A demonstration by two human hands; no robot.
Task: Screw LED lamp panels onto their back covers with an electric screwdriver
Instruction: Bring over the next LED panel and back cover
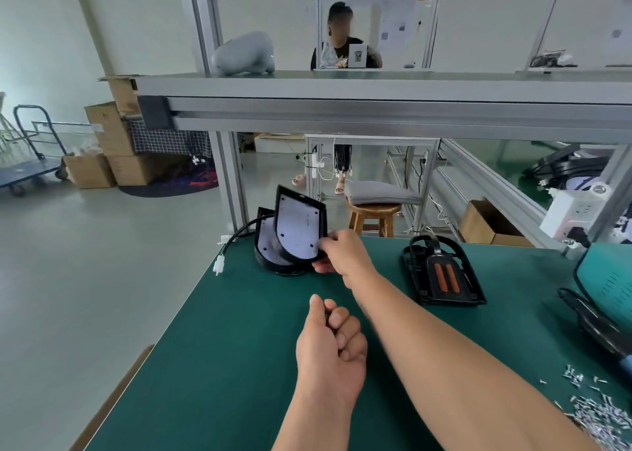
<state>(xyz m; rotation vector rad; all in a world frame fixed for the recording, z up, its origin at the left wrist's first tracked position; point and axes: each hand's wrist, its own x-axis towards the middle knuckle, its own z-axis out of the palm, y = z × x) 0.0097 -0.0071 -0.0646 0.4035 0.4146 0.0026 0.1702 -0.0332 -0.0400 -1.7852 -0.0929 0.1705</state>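
Lamp panels (297, 228) number two, the upper pinched by the right hand (342, 252); left hand (330, 348) curled, its hold unclear.

Bare forearms (444, 358), left grip (330, 358), right grip (345, 250)

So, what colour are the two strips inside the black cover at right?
The strips are orange-red; the head view shows them best.

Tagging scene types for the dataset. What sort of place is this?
Probably a small factory assembly station: a green-matted bench under an aluminium-profile frame, a heap of loose screws, a lamp panel held in the right hand, and cartons stacked behind.
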